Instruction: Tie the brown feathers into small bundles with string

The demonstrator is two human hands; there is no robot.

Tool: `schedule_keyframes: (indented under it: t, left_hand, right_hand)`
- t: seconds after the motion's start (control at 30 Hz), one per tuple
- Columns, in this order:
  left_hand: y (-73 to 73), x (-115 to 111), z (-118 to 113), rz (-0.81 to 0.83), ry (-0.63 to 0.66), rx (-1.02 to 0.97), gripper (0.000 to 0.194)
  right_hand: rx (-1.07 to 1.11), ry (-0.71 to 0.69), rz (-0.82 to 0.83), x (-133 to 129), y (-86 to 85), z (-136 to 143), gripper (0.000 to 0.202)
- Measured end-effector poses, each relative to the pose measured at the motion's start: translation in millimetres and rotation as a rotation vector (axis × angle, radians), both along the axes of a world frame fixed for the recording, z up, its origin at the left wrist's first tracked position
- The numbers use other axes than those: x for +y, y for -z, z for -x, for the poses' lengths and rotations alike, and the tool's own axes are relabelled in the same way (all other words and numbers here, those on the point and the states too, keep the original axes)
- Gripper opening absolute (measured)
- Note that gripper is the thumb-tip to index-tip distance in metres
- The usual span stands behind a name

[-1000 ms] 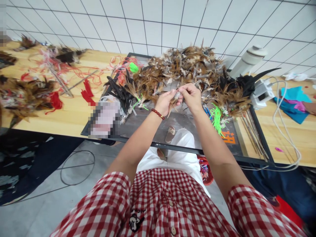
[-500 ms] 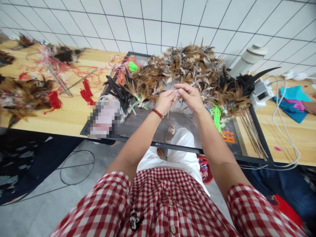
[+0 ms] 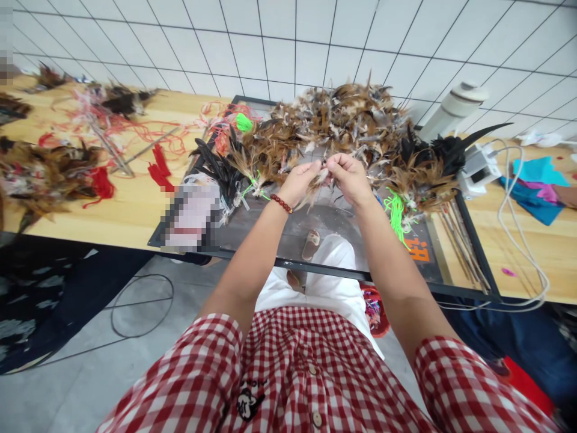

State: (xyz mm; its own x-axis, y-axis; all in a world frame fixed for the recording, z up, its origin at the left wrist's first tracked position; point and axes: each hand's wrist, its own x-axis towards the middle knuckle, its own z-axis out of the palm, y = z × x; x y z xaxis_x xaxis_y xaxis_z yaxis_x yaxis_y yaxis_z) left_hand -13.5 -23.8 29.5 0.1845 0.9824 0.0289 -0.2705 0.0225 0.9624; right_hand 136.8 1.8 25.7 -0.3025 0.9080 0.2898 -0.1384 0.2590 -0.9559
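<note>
Pinching together over the glass panel [image 3: 315, 231], the left hand [image 3: 298, 182] and right hand [image 3: 348, 175] meet fingertip to fingertip around a small feather tuft [image 3: 317, 183]. Both hands are closed on it: the left grips the pale brown tuft from below, the right nips its upper end between thumb and forefinger. The tuft hangs just above the glass, in front of the feather pile [image 3: 342, 123]. A red bead bracelet [image 3: 281, 203] sits on the left wrist.

Brown and black feathers are heaped along the far half of the panel, touching one another. Green cord [image 3: 396, 215] lies right of the right hand, beside a bundle of thin sticks [image 3: 460, 243] at the panel's right edge. Tied black-and-brown bunches [image 3: 234, 168] lie left of the left hand. On the wooden table [image 3: 135, 210] further left, red cord [image 3: 157, 168] and more feathers are scattered. A white cable [image 3: 518, 240] loops across the table at right, near blue cloth [image 3: 536, 189].
</note>
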Motion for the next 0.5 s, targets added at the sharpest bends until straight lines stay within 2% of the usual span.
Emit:
schedule_keyframes:
  t: [0.13, 0.23, 0.4, 0.5]
  left_hand:
    - [6.8, 6, -1, -0.072, -0.054, 0.023, 0.035]
    - [11.2, 8, 0, -0.096, -0.062, 0.06, 0.035]
    - [10.6, 6, -1, -0.034, -0.072, 0.026, 0.033]
    - [7.8, 3, -3, 0.022, -0.092, -0.018, 0.026]
  right_hand:
    - [-0.121, 0.142, -0.103, 6, 5.9, -2, 0.056]
    - [-0.167, 0.168, -0.11, 8, 10.0, -2, 0.054]
    - [-0.128, 0.18, -0.086, 10, 17.2, 2, 0.055]
    - [-0.12, 0.283, -0.112, 16, 18.7, -4, 0.056]
